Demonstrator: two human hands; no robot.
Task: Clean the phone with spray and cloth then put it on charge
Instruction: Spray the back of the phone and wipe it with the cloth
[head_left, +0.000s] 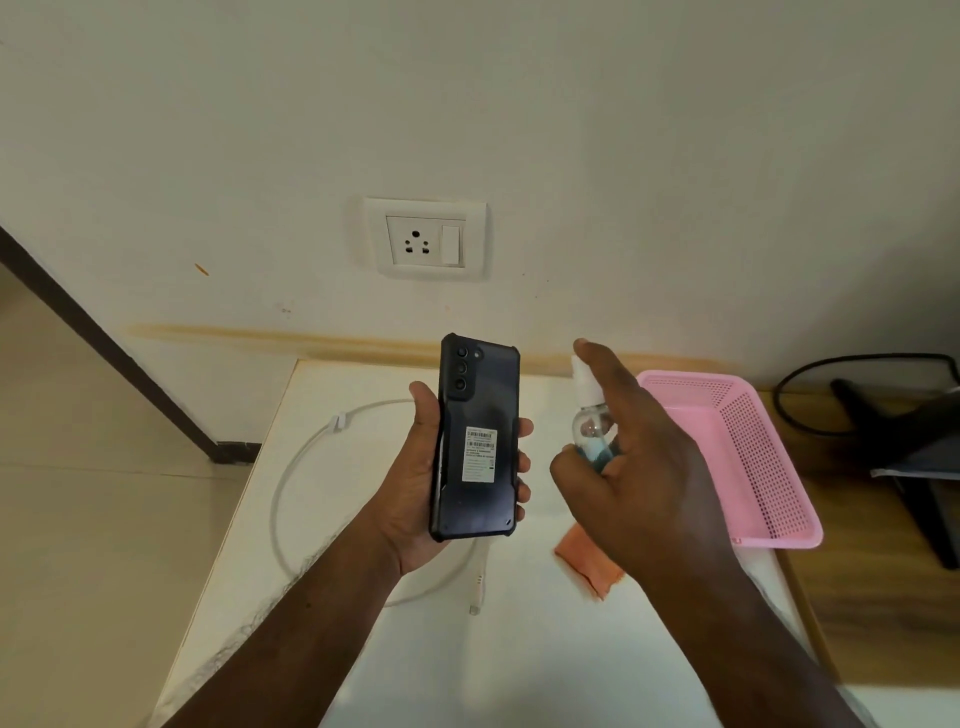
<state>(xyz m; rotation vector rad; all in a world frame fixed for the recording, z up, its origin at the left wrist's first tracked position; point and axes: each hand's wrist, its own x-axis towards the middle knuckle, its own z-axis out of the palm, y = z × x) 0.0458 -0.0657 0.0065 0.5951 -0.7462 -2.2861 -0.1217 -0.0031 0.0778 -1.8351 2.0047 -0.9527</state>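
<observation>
My left hand (415, 483) holds a dark phone (475, 436) upright above the white table, its back with camera lenses and a white sticker facing me. My right hand (639, 462) grips a small clear spray bottle (592, 421) with a white nozzle and bluish liquid, index finger on top of the nozzle, just right of the phone. An orange cloth (589, 564) lies on the table under my right hand, partly hidden. A white charging cable (291, 462) loops on the table behind the phone, with its plug end (477, 592) lying free.
A white wall socket with a switch (426, 239) sits on the wall above the table (467, 665). A pink perforated basket (753, 457) stands at the right. Further right, a wooden desk (857, 597) holds a black monitor stand and cable (893, 415).
</observation>
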